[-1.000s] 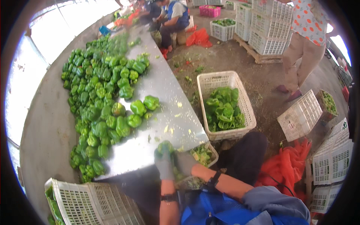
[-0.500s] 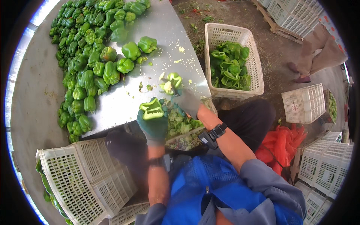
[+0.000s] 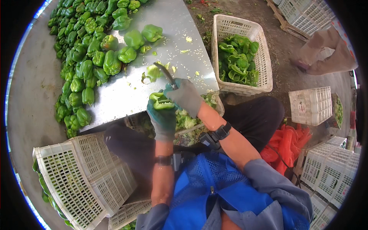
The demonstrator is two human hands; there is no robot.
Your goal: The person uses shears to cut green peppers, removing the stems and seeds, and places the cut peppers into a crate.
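Note:
My left hand (image 3: 163,122), in a grey and green glove, is closed round a cut-open green bell pepper (image 3: 161,101), its hollow side showing. Close against it, my right hand (image 3: 187,96), gloved the same way, grips a knife (image 3: 165,72) whose blade points up and away to the left. Beyond the blade, a cut piece of green pepper (image 3: 154,73) lies on the metal table (image 3: 184,34). Whole green bell peppers (image 3: 76,69) are heaped along the table's left side. Seeds and scraps are scattered near the right edge.
Right of the table stands a white crate (image 3: 264,57) holding cut peppers. Below my hands, a container of trimmings (image 3: 188,122) sits between my knees. White crates (image 3: 73,180) stand at lower left, more at right. A red mesh heap (image 3: 287,147) lies right; another person's legs (image 3: 326,50) are beyond.
My right hand has come nearer the left, and the knife blade now points up and away. The cut piece near the blade has shifted left onto the table. The held pepper has turned slightly.

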